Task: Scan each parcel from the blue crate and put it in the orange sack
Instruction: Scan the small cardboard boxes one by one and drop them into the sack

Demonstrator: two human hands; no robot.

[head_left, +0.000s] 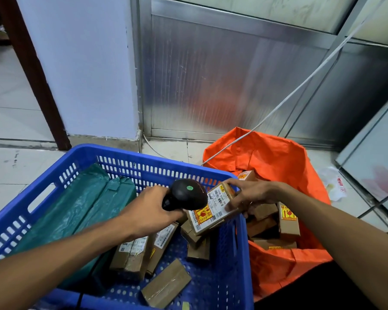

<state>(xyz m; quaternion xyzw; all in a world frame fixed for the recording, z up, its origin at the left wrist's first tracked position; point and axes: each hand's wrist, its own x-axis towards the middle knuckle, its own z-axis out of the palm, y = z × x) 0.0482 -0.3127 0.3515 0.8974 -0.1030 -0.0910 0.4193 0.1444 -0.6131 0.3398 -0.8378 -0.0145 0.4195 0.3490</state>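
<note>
Blue crate (pixel 143 163): near wall cut off by bottom edge. Scanner (pixel 186 194): handle hidden in left hand (pixel 150 209). Parcel label (pixel 215 204): print too small.

I see matt black plastic on the scanner (pixel 185 194) under my left fingers (pixel 166 203), brown cardboard with a glossy paper label on the parcel (pixel 213 209) between my right fingers (pixel 235 203), perforated blue plastic crate (pixel 229 253) below, crinkly orange sack (pixel 278 157) beyond.

Both bare forearms reach forward from the bottom corners and converge. The left hand (pixel 147 211) is curled tight in a fist-like grip, knuckles up. The right hand (pixel 248 194) spreads its fingers downward in a pinching hold, thumb opposite.
</note>
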